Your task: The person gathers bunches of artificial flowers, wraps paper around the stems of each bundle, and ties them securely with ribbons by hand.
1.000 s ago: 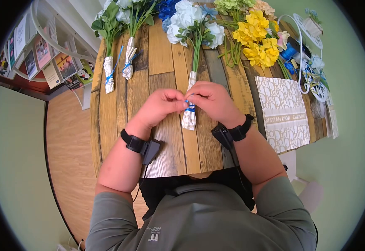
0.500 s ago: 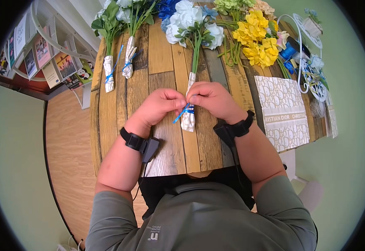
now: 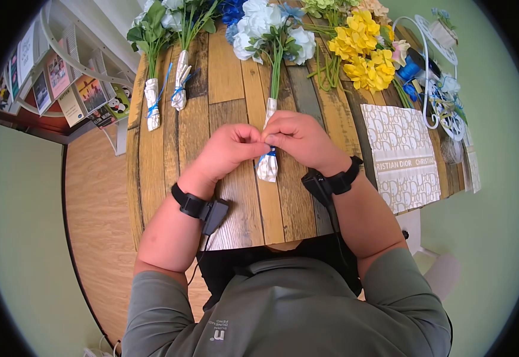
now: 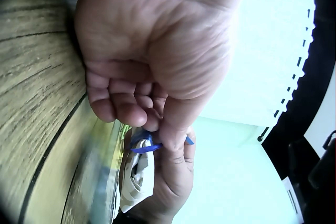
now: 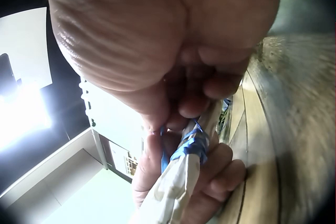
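A bouquet of pale blue artificial flowers lies in front of me, its green stems pointing toward my body. White patterned paper wraps the stem ends, with blue ribbon wound several times around the wrap. My left hand and right hand meet over the wrap, thumbs against forefingers. Each pinches the ribbon at the binding. Short bits of ribbon show by the fingertips in the left wrist view; the knot itself is hidden behind the fingers.
Two paper-wrapped bouquets tied with blue ribbon lie at the left. Yellow flowers, a blue ribbon spool and a white metal stand are at the back right. A patterned paper sheet lies right of my hands.
Half a second ago a blue ribbon tail stuck out toward the lower left of the wrap; now it is out of sight. Both hands stay close together at the binding.
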Available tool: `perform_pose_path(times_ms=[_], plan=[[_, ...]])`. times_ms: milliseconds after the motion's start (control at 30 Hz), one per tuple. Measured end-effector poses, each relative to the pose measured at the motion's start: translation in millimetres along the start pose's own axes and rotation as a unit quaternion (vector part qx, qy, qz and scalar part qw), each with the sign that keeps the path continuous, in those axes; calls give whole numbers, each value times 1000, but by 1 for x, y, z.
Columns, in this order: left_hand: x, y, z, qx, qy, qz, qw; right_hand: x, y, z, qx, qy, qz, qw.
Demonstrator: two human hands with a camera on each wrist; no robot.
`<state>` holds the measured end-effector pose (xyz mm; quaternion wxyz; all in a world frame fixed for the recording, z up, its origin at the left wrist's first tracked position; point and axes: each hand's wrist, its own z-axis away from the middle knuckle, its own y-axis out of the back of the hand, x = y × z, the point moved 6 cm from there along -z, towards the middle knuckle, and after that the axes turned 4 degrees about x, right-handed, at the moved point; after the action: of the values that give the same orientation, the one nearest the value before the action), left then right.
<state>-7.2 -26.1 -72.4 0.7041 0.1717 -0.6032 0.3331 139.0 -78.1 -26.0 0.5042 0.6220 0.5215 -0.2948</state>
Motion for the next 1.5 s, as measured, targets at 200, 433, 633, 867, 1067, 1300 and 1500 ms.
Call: perform_pose_path(times_ms=[200, 433, 633, 867, 1067, 1300, 1500], plan=[[13, -2, 1, 99, -164, -144, 971, -3, 2, 0, 27, -8, 16, 999], [36, -6, 14, 200, -270, -296, 894, -12, -2, 3, 86, -2, 61, 994], [22, -6, 11, 213, -213, -195, 933, -12, -5, 3, 101, 7, 46, 994], [37, -14, 17, 208, -279, -256, 902, -10, -7, 4, 123, 10, 45, 991], [28, -5, 12, 181, -246, -304, 903, -14, -8, 4, 120, 24, 72, 990], [8, 4, -2, 45, -61, -74, 994, 1, -5, 3, 121, -53, -23, 991], [-1, 5, -6, 52, -80, -90, 991, 8, -4, 3, 96, -95, -39, 990]])
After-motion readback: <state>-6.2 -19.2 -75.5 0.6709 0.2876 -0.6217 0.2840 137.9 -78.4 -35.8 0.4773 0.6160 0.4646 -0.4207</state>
